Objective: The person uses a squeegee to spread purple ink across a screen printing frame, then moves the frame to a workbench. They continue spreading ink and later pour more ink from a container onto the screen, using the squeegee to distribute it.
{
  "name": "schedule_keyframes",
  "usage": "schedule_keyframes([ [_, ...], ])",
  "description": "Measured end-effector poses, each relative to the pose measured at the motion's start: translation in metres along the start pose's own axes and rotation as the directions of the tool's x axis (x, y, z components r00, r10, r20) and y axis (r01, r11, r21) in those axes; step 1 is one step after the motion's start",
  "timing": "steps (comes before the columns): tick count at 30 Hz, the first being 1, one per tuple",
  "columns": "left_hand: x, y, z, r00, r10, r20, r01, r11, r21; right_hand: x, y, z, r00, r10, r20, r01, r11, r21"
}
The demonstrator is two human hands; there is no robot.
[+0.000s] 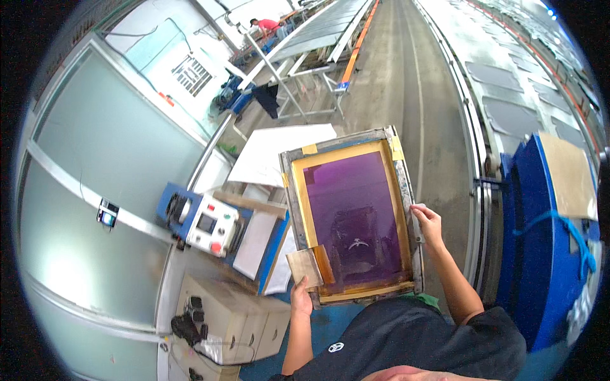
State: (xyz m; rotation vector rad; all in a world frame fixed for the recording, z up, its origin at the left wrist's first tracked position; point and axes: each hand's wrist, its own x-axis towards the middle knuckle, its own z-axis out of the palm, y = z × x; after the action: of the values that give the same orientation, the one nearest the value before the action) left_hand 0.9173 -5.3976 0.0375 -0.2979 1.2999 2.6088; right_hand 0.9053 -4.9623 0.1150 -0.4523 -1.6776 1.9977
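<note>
The framed purple screen (pixel 356 187) is between the left grip (pixel 302 297) and the right grip (pixel 429 227).
The left grip is closed on a pale block with amber strip (pixel 305 267), at the screen's lower left corner; the right grip is pinched on the screen's right edge. Farther left of the left grip is a white control panel (pixel 219 238); right of the right grip stands a big blue unit (pixel 530 241).
</note>
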Motion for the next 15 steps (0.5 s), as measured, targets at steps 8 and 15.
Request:
schedule_keyframes([
  [8, 0.031, -0.003, -0.044, 0.992, -0.087, 0.091, 0.091, 0.995, -0.045, -0.008, 0.003, 0.013, 0.994, -0.1, 0.034, 0.101, 0.994, -0.047],
  [15, 0.043, 0.004, -0.059, 0.966, -0.206, 0.16, 0.196, 0.978, 0.071, -0.048, 0.0, -0.002, 0.989, -0.124, -0.075, 0.112, 0.982, -0.15],
])
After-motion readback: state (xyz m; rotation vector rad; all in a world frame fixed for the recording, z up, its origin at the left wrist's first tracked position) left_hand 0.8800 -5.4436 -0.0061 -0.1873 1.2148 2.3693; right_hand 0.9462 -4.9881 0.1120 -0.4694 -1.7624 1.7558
